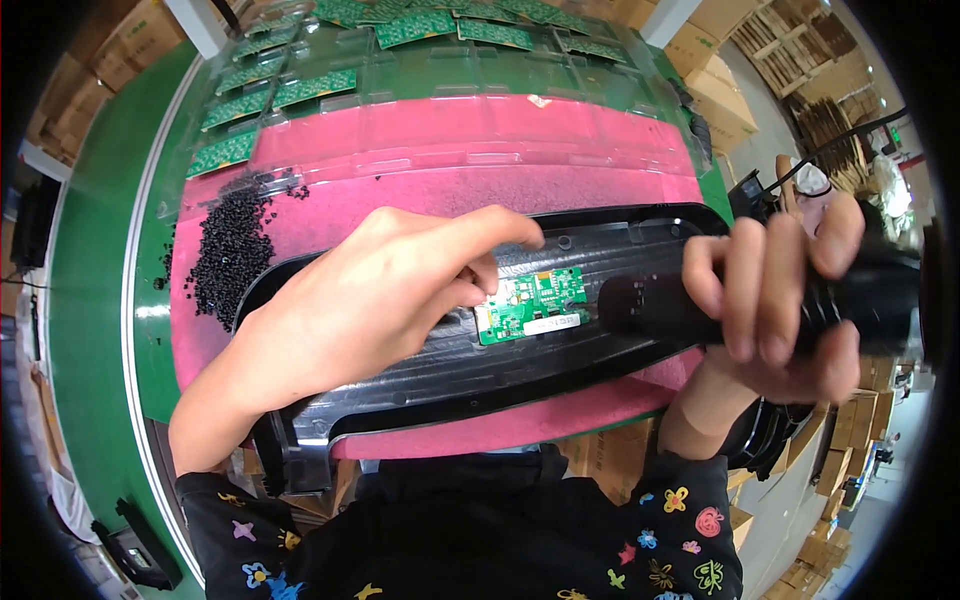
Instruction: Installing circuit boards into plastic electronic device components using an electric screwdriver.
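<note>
A long black plastic housing lies open side up across the pink mat, with a small green circuit board in its middle. My left hand reaches over the housing. Its index finger stretches out above the tray, while the thumb and another finger come together at the board's left corner. Whatever is between these fingertips is hidden. My right hand wraps round a thick black cylindrical tool, apparently an electric screwdriver, held over the housing's right end. Its tip is not distinguishable against the black plastic.
A heap of tiny black screw-like pieces lies left of the housing. Behind it, clear plastic trays hold several green circuit boards. A black cable hangs at the right. Cardboard boxes stand beyond the green table.
</note>
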Tool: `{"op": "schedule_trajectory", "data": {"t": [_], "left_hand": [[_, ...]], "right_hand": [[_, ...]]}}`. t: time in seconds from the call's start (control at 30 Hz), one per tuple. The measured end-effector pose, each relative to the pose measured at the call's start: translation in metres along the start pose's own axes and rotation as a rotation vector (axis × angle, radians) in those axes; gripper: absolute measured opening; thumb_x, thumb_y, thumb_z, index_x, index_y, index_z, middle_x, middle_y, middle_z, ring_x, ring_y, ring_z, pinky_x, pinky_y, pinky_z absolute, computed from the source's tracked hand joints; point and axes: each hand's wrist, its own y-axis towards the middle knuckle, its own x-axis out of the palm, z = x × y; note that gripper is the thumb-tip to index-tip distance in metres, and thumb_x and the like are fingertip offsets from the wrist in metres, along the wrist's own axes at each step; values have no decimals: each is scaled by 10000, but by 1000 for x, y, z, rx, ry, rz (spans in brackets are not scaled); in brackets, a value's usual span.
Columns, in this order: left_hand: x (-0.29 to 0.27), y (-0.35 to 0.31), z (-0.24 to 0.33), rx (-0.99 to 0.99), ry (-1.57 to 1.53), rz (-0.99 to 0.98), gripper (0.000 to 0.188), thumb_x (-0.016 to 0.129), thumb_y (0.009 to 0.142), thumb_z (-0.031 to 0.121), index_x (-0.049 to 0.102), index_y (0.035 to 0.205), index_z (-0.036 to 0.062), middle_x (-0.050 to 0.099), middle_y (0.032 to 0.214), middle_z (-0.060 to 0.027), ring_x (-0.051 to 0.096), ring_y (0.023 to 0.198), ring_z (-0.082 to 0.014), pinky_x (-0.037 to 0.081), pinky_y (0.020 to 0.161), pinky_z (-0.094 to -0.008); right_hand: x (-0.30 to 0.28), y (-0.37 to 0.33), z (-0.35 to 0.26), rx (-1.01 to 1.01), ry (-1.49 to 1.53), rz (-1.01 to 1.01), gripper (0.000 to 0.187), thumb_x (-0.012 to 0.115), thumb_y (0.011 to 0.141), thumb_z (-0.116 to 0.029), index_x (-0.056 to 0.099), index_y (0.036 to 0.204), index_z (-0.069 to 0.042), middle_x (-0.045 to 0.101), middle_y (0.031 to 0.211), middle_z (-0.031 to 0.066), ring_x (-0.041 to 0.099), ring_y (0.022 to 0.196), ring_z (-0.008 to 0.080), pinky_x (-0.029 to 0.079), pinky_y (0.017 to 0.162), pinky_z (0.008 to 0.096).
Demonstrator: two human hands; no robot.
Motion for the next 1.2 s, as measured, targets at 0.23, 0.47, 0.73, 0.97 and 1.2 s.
{"op": "schedule_trajectory", "data": {"t": [0.23,0.47,0.73,0.97,1.2], "left_hand": [[5,-4,-12,59,183,-123,352,639,725,-125,635,1053,2,657,937,-143,643,827,-322,523,705,-389],[11,-6,-19,128,166,-196,342,650,715,-107,653,1042,-7,680,913,-135,635,796,-322,527,716,-403],[7,-9,-15,-12,232,-284,387,663,713,-98,644,1085,7,683,888,-146,642,801,-329,523,707,-417],[8,-10,-6,-50,215,-265,459,656,710,-104,614,1142,48,659,834,-195,642,791,-377,516,709,-433],[7,-9,-2,-81,217,-259,447,636,733,-89,608,1155,55,656,845,-197,646,819,-372,512,722,-432]], "right_hand": [[-10,3,17,132,-259,124,339,620,864,-289,432,1071,-97,457,613,-20,444,528,97,376,586,276],[-17,5,28,164,-313,141,310,585,855,-279,436,1057,-97,449,618,-20,428,523,104,375,580,285],[-19,6,34,169,-322,172,297,584,859,-266,431,1047,-93,444,617,-16,424,525,107,381,586,294],[-20,10,40,218,-282,152,277,597,857,-271,453,993,-78,428,590,-15,411,516,103,388,590,294],[-11,10,45,194,-374,190,302,582,874,-265,477,1046,-39,431,584,-9,391,481,94,364,519,284]]}}
